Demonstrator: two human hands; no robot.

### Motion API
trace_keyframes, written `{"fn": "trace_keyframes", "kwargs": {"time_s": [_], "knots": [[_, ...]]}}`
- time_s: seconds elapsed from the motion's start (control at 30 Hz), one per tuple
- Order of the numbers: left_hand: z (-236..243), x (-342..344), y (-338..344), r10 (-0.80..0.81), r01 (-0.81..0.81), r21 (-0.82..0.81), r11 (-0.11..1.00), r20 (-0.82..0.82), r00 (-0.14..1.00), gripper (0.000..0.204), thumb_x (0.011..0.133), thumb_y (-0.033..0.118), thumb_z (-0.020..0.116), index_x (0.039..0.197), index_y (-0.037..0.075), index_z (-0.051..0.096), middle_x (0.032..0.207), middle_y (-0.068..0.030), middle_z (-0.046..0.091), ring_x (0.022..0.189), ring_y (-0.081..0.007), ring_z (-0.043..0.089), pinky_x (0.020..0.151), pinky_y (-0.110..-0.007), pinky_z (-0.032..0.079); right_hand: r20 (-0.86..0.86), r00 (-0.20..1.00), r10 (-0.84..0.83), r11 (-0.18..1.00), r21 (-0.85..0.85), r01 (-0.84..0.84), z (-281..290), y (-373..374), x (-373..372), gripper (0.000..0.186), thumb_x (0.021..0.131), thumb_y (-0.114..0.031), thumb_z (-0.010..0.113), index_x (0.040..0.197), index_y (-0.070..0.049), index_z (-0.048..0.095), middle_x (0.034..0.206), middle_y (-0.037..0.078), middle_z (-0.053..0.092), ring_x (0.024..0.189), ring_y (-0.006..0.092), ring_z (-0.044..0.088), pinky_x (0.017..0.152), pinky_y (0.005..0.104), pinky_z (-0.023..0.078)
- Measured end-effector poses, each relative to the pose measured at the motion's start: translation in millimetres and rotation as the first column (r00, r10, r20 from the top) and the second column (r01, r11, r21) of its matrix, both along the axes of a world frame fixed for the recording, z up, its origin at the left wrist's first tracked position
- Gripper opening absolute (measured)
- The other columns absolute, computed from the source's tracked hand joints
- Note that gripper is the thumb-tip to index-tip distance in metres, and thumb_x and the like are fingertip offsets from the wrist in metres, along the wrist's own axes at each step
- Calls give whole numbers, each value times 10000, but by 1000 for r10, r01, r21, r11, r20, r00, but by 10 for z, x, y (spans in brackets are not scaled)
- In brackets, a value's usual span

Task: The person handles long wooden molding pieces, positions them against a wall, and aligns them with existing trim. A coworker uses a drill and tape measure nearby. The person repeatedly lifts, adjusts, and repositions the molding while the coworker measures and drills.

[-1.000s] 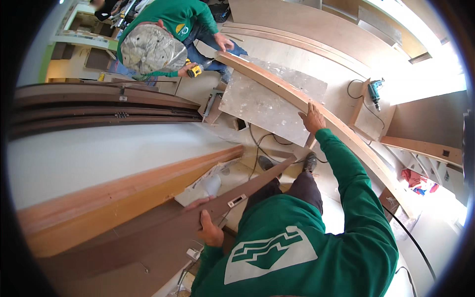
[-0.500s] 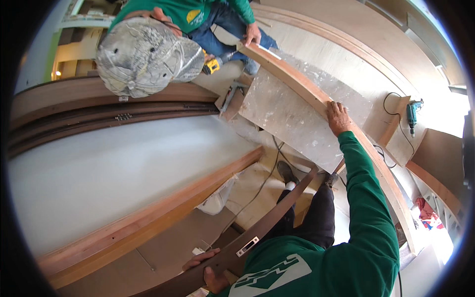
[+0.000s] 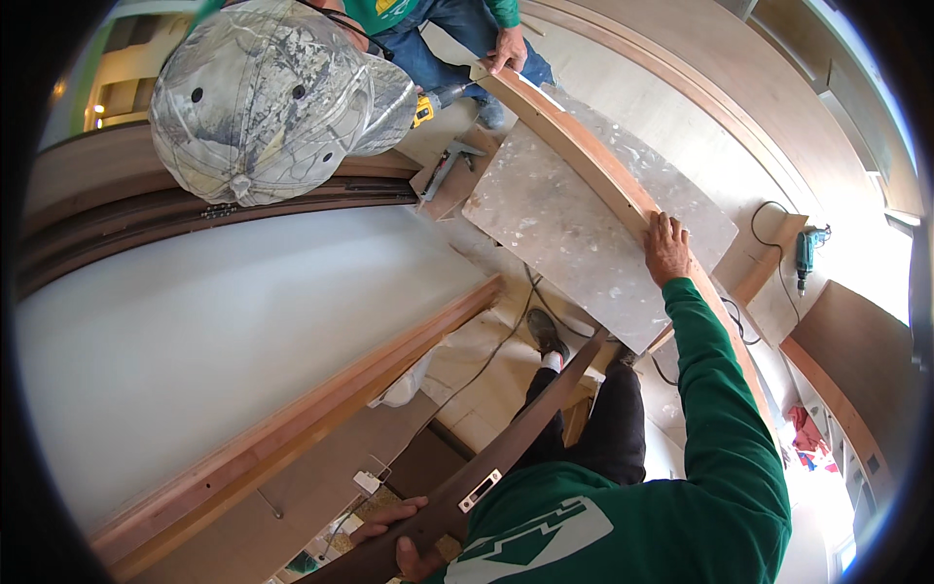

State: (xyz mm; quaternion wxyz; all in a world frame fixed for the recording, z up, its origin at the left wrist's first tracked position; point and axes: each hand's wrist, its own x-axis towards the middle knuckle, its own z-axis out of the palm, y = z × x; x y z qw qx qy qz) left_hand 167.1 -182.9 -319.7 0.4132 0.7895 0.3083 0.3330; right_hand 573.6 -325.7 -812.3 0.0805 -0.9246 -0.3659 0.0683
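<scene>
**Steadying a board for the drill with one hand, hanging on to a second with the other**

Looks to me like the holding step: the long pale wooden board lies on edge across the paint-specked surface, one end poking past the far-left edge, the other running out over the near-right edge. The right hand is on it near that near-right edge, fingers close together over the top. Can't tell if the thumb's clamped underneath or the palm's just pressing.

Left hand is busy too: fingers and thumb clamped on a brown plank with a slotted fitting, which slants up toward the surface's near corner.

At the far end, the co-worker's hand sits on the pale board, with a yellow drill pointed its way. Can't see whether the bit's touching; the cap covers a lot.

My take: the next move calls for steady pressure from that right hand so the board doesn't roll or creep, and the brown plank kept well clear. Splitting attention like that is how stuff slips, imo.
</scene>
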Motion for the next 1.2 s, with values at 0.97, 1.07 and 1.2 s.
{"fn": "trace_keyframes", "kwargs": {"time_s": [0.97, 1.07, 1.2], "knots": [[-99, -34, 81, -164, 160, 47, 986, 77, 984, 559, 884, 101, 505, 1398, -59, 352, 1087, -296, 697, 969, -380, 760, 915, -531, 614, -31, 999, -11, 999, -34, 10, 53, 24, -17, 548, 1022, -267, 610, 1479, 5, 481, 1463, 168, 508, 1337, 367, 487, 1082, 515, 426], [-141, -11, 84, -160, 151, 89, 985, 111, 981, 553, 890, 97, 509, 1398, -59, 357, 1066, -304, 690, 938, -387, 759, 884, -540, 622, -26, 1000, -7, 999, -32, 6, 51, 18, -18, 550, 1025, -272, 605, 1483, 6, 478, 1469, 168, 509, 1340, 362, 487, 1083, 514, 426], [-151, 36, 58, -116, 110, 52, 993, 128, 985, 546, 895, 99, 516, 1395, -61, 364, 1054, -305, 687, 924, -388, 758, 880, -544, 622, -32, 999, -8, 999, -36, 7, 40, 14, -15, 550, 1031, -273, 597, 1489, 5, 474, 1473, 168, 510, 1344, 358, 485, 1085, 514, 426]]}}
